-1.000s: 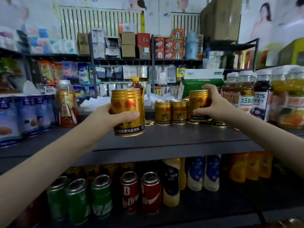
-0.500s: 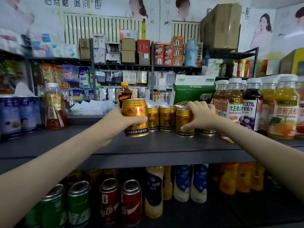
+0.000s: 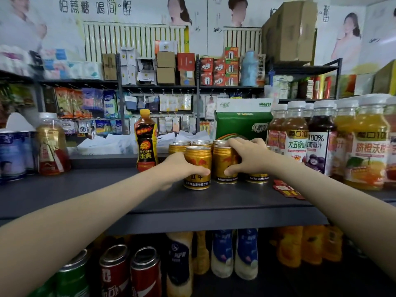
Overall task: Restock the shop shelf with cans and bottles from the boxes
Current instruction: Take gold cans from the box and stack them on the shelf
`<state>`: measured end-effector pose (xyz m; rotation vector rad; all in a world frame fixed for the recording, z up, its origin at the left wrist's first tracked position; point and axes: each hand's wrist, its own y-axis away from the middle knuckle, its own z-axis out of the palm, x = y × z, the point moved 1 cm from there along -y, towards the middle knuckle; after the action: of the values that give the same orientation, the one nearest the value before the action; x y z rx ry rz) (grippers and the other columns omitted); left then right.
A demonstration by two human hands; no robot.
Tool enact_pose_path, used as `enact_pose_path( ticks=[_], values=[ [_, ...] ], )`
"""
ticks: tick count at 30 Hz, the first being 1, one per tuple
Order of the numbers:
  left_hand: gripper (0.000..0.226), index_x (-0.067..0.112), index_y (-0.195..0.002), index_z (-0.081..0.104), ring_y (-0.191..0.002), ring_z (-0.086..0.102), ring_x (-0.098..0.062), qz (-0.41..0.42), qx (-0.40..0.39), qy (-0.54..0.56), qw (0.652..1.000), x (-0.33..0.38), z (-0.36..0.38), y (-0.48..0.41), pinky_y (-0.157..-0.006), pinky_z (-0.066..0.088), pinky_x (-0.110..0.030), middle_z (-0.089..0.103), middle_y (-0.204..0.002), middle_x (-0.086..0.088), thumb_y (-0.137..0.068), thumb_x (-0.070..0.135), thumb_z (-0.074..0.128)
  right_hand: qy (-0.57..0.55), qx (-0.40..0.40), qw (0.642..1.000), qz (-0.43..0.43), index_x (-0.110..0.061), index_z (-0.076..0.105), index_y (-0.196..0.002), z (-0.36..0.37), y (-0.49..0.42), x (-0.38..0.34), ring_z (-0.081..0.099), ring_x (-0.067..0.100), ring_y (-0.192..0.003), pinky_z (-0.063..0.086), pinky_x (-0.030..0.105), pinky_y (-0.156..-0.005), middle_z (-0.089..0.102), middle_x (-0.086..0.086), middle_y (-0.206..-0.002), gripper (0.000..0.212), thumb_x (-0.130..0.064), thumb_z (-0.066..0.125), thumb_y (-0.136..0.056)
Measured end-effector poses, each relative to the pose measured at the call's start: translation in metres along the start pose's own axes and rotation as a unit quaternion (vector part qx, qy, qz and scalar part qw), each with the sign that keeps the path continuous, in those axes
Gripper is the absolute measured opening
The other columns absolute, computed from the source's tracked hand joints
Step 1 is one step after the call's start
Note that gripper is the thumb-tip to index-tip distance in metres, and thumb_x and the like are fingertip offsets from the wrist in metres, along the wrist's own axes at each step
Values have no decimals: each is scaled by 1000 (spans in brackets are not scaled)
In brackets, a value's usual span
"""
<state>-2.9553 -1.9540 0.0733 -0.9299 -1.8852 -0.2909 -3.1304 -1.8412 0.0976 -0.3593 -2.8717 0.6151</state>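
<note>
Gold cans (image 3: pixel 197 159) (ribbed cylinders) stand on matte shelf (image 3: pixel 107 194), left hand (image 3: pixel 177 170) and right hand (image 3: pixel 250 157) fingers (image 3: pixel 235 145) each clasping one.

A gold can (image 3: pixel 198 168) is held upright in the left hand (image 3: pixel 179 170), its base set on the dark shelf (image 3: pixel 128 196). A second gold can (image 3: pixel 222 166) is held upright in the right hand (image 3: pixel 249 157), just beside the first. Behind both grips, more gold cans (image 3: pixel 179 147) are stood close together, only their tops showing. Another gold can (image 3: pixel 257 178) is half hidden under the right wrist. Left of the left grip, an orange-capped dark bottle (image 3: pixel 146 144) is stood upright. Right of the right grip, white-capped juice bottles (image 3: pixel 321 144) are lined up.
</note>
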Motion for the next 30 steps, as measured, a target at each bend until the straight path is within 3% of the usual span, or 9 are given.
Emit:
enact_pose_path(
  ticks=[3,6,10,15,21,27,30],
  values=[
    [59,22,-121,55,-114,54,-18,-7,-24,9,1000,7,9,-11,-88,42,-32,61,-124,2,-70,25,83,8,5,1000,-8,-24,36,-135,0,-2,2,40,21,-130,22,47,-108,43,-4,-140,74,-60,64,-77],
    [79,22,-135,46,-127,47,-21,-44,-54,-26,997,7,7,-18,-99,40,-40,54,-136,3,-67,36,84,-6,6,1000,-19,-25,37,-138,-3,-2,7,34,21,-135,16,51,-113,41,-3,-143,73,-56,65,-78],
    [93,17,-133,47,-116,55,-22,-43,14,-91,995,8,9,-22,-88,53,-37,57,-129,-3,-55,50,85,-8,16,1000,3,-31,25,-147,-1,5,16,19,24,-142,1,57,-114,26,-1,-152,84,-64,60,-78],
    [84,16,-129,50,-111,57,-21,-46,50,-107,992,9,14,-21,-86,55,-38,59,-124,-3,-59,48,85,14,16,1000,9,-28,21,-147,3,6,18,26,30,-137,21,54,-107,34,2,-151,87,-68,56,-77],
    [80,9,-132,40,-114,53,-23,-52,100,-131,985,12,22,-16,-93,50,-39,53,-130,-8,-70,40,81,29,33,999,-4,-23,26,-145,4,5,18,31,32,-133,23,53,-105,39,3,-147,85,-69,54,-78],
    [91,2,-142,25,-114,50,-24,-67,115,-292,947,17,25,2,-79,41,-29,48,-135,-12,-79,49,71,25,118,992,-27,-21,24,-146,3,21,0,30,27,-135,20,48,-109,36,4,-146,78,-56,56,-84],
    [81,4,-137,34,-104,54,-23,-54,122,-309,942,17,23,24,-75,43,-30,54,-123,-9,-80,52,68,14,149,987,-61,-17,27,-145,-5,38,-27,32,27,-132,25,44,-106,38,6,-144,67,-43,54,-89]
  ],
)
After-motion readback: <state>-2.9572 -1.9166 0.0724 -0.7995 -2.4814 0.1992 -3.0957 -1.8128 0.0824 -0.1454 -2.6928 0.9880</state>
